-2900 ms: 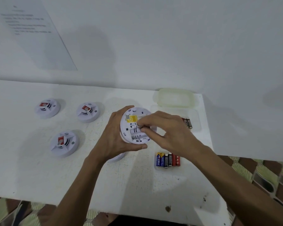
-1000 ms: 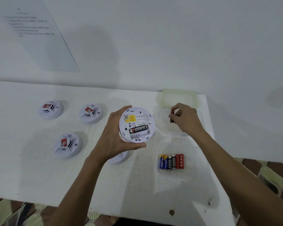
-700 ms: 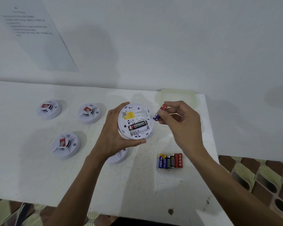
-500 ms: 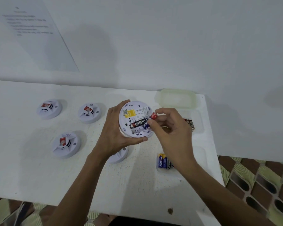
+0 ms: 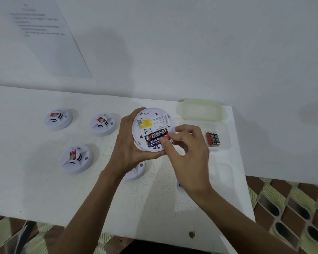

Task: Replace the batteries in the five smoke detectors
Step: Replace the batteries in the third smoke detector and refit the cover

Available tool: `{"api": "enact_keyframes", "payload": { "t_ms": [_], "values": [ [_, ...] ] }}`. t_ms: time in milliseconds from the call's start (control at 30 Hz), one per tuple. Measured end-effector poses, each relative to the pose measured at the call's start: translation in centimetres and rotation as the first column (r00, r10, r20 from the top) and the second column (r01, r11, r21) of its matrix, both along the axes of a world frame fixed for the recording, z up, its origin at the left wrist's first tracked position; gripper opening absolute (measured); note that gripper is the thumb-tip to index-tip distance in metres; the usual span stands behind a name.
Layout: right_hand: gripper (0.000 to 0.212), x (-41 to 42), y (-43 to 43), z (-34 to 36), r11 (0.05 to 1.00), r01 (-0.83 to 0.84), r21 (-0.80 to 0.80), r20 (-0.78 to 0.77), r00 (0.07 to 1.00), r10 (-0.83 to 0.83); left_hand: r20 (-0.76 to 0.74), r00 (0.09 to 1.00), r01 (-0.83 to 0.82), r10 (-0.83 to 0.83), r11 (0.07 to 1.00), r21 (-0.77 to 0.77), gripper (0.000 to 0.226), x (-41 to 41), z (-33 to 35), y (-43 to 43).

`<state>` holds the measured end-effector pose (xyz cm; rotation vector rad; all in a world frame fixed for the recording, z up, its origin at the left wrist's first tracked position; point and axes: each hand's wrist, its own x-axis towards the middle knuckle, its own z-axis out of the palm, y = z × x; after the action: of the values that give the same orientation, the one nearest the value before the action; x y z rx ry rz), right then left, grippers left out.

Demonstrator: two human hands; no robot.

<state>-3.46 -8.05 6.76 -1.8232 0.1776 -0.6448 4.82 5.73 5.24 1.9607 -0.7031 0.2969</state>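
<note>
My left hand grips a white smoke detector held back side up above the table, its battery bay exposed. A black battery lies in the upper slot. My right hand pinches a blue and red battery by its red end as it lies in the lower slot. Three more detectors sit face up on the left. Another detector lies under my left wrist, mostly hidden.
A clear tray at the right holds a few red and black batteries. Its pale lid lies behind it by the wall. A row of batteries under my right wrist is almost hidden. The white table ends near my forearms.
My right hand took a blue and red battery from the tray, carried it left to the held detector and set it into the lower slot under the black battery.
</note>
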Motion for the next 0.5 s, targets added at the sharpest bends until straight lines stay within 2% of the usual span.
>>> {"api": "enact_keyframes", "payload": {
  "t_ms": [233, 400, 500],
  "values": [
    [0.018, 0.2, 0.3, -1.0, 0.981, -0.012, -0.195, 0.059, 0.998, 0.024, 0.059, 0.998, 0.017, -0.015, 0.999, -0.041, 0.073, 0.1, -0.1, -0.1],
    [0.016, 1.5, -1.3, -0.4, 0.977, -0.144, -0.158, 0.011, 0.989, 0.147, 0.050, 0.997, -0.066, 0.063, 0.995, 0.072, 0.093, 1.3, -1.2, 1.1],
    [0.015, 2.6, -2.5, 0.1, 0.977, -0.185, -0.106, -0.085, 0.981, 0.176, 0.040, 0.996, -0.080, 0.076, 0.992, 0.098, 0.095, 1.4, -1.4, 2.1]
  ]
}}
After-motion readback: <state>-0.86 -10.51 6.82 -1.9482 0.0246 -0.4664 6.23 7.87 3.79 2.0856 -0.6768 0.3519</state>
